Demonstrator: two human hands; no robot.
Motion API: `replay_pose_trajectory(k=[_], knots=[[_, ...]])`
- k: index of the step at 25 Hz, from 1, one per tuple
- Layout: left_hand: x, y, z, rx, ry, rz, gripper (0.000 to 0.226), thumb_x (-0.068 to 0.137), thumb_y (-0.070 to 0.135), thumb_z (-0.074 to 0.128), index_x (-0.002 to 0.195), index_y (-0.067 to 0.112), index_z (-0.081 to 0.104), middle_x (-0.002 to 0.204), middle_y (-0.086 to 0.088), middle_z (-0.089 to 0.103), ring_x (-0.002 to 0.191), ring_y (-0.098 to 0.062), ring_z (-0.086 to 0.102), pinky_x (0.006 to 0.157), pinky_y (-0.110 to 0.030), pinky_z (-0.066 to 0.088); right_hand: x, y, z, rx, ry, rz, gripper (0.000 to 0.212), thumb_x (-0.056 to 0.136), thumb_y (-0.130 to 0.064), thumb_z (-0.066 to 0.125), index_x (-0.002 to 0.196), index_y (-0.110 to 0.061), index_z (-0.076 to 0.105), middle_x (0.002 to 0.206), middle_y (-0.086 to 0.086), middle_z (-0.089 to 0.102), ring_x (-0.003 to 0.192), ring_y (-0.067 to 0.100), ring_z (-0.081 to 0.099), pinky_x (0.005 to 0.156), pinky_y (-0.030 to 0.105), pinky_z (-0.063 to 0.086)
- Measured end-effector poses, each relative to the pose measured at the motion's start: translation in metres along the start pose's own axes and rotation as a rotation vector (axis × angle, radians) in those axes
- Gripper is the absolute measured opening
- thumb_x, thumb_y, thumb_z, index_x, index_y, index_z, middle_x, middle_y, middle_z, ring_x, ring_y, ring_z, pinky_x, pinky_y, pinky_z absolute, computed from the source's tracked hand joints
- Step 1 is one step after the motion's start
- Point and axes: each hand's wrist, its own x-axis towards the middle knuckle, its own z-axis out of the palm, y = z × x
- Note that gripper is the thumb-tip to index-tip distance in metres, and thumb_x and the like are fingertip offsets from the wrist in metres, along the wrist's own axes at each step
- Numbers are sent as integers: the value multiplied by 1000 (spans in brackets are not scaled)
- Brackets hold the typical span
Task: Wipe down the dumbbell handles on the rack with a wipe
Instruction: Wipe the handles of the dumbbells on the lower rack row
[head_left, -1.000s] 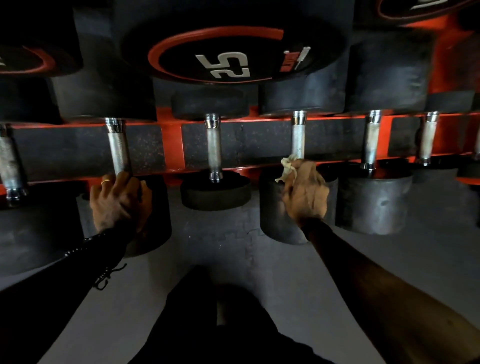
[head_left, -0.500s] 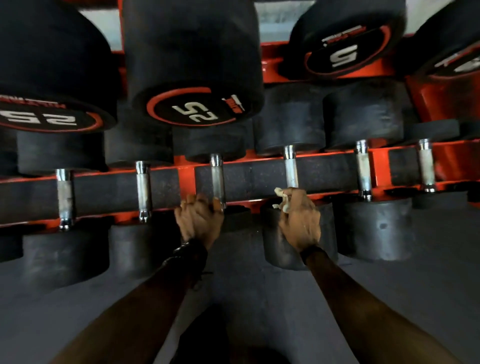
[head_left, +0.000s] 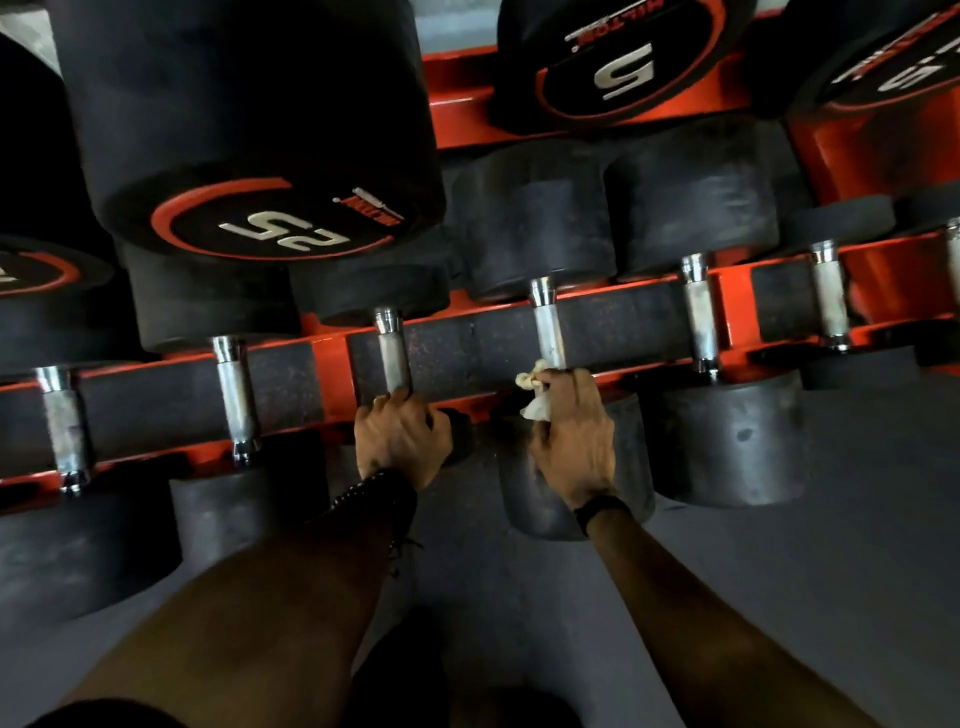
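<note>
Several black dumbbells with chrome handles lie across the lower tier of a red rack (head_left: 332, 374). My right hand (head_left: 574, 441) grips a crumpled whitish wipe (head_left: 532, 395) around the near end of one handle (head_left: 548, 332). My left hand (head_left: 402, 436) curls around the near end of the neighbouring handle (head_left: 393, 353) to the left. More handles show at the left (head_left: 234, 389) and the right (head_left: 701, 317).
Large dumbbells marked 25 (head_left: 260, 156) and 5 (head_left: 618, 67) sit on the upper tier, overhanging the lower row. The grey floor (head_left: 779, 597) lies below my arms. A dark shape, likely my leg, shows at the bottom centre.
My left hand left the far-left dumbbell and now holds the handle beside my right hand. The view tilted up. My right hand stays on the same handle with the wipe.
</note>
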Motion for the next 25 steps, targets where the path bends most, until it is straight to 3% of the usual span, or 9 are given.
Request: replay_pose_trajectory(k=[6, 9, 11, 14, 16, 18, 21, 23, 25], knots=[[0, -7, 9, -104, 109, -13, 28, 75, 32, 47, 62, 11, 60, 70, -7, 63, 67, -33, 59, 59, -37, 48, 3, -6, 3, 203, 148, 77, 30, 86, 3, 56, 112, -7, 65, 114, 4, 61, 107, 19, 61, 93, 30, 51], [0, -10, 13, -127, 153, 7, 25, 76, 29, 51, 61, 10, 59, 69, -7, 61, 66, -34, 59, 57, -37, 48, 33, -4, -9, 415, 355, 308, 14, 85, 10, 58, 89, 2, 70, 95, 6, 69, 88, -2, 65, 86, 18, 50], [1, -13, 14, -140, 167, 23, 24, 76, 28, 55, 60, 10, 59, 69, -7, 60, 65, -33, 58, 56, -37, 48, 66, 19, -14, 306, 193, 534, 8, 83, 0, 62, 80, 2, 68, 86, 10, 69, 75, 1, 65, 73, 17, 50], [-1, -14, 15, -122, 205, 39, 25, 76, 28, 55, 59, 11, 58, 67, -6, 59, 63, -33, 57, 55, -36, 45, 89, 38, -3, -86, -285, 719, 32, 95, -21, 43, 107, 1, 62, 112, 20, 61, 105, 34, 61, 67, 26, 35], [-2, -13, 14, -129, 210, 51, 24, 76, 27, 56, 58, 11, 58, 67, -6, 59, 62, -33, 57, 54, -35, 44, 96, 32, 6, 21, -479, 768, 26, 93, -12, 50, 113, 4, 54, 115, 25, 57, 105, 37, 60, 74, 31, 46], [-3, -13, 15, -118, 223, 51, 24, 77, 27, 55, 59, 11, 58, 68, -7, 59, 63, -33, 57, 54, -36, 44, 105, 22, 5, 250, -621, 805, 25, 85, -19, 65, 101, -2, 56, 95, 20, 62, 72, 29, 65, 68, 37, 58], [-1, -14, 15, -130, 205, 50, 25, 78, 27, 54, 60, 10, 59, 70, -8, 60, 64, -33, 57, 56, -36, 44, 115, 23, 7, 448, -717, 975, 62, 54, -90, 61, 65, -29, 54, 80, 5, 64, 65, 18, 60, 62, 37, 56], [-5, -13, 14, -127, 220, 48, 26, 78, 28, 53, 61, 10, 59, 70, -8, 61, 65, -33, 58, 57, -36, 45, 115, 37, 11, 535, -684, 1013, 87, 48, -101, 48, 99, -33, 66, 104, 6, 67, 84, 22, 63, 88, 49, 55], [-2, -12, 12, -144, 197, 36, 26, 78, 27, 54, 60, 10, 59, 71, -8, 61, 65, -34, 58, 57, -36, 45, 109, 31, 9, 642, -678, 1021, 99, 60, -96, 45, 124, -23, 60, 109, 8, 64, 83, 22, 62, 96, 50, 51]])
